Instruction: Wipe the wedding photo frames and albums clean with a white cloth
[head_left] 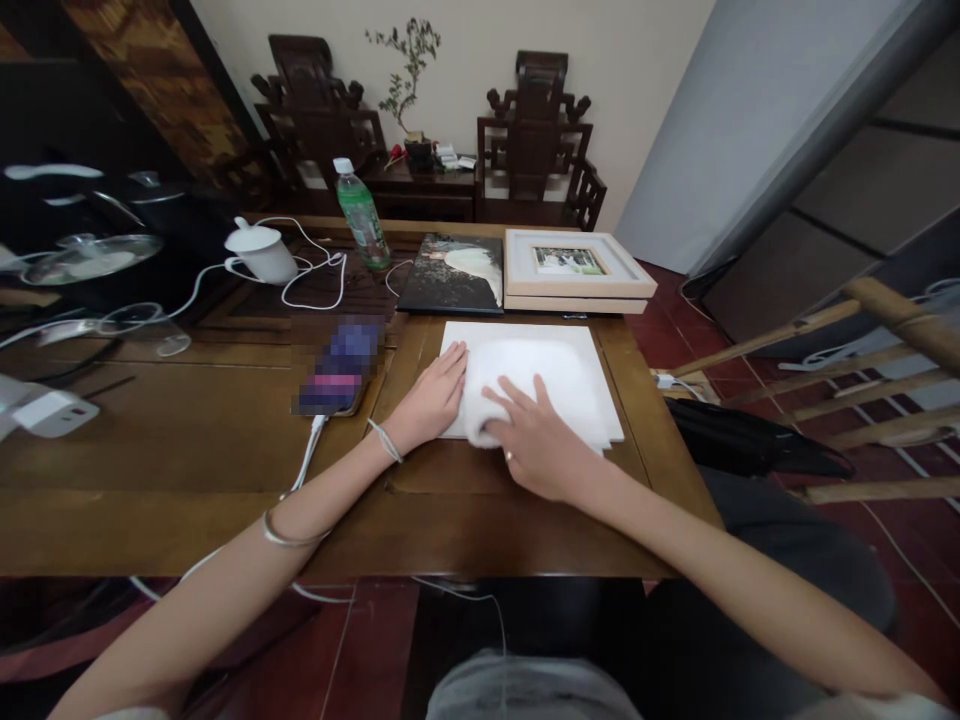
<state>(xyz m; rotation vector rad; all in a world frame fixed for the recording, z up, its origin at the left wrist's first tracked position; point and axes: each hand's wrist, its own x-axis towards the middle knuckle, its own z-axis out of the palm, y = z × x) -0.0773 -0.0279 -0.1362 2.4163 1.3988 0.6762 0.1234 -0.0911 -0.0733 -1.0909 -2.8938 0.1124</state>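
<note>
A white rectangular board (457, 335) lies flat on the wooden table in front of me. Spread over most of it is a fluffy white cloth (536, 370). My right hand (536, 435) rests on the cloth's near left part, fingers apart on top and thumb tucked at its curled edge, gripping it there. At the board's left edge, my left hand (439, 395) lies with fingers stretched out, beside the cloth and holding nothing. The cloth hides much of the board's surface.
Behind the board are a dark picture panel (457, 270) and stacked light-wood frames (577, 268). A phone (341, 365) with a cable lies left, near a green-labelled bottle (364, 220), a lidded white cup (261, 250) and a charger block (56, 408). A wooden rack (817, 420) stands right.
</note>
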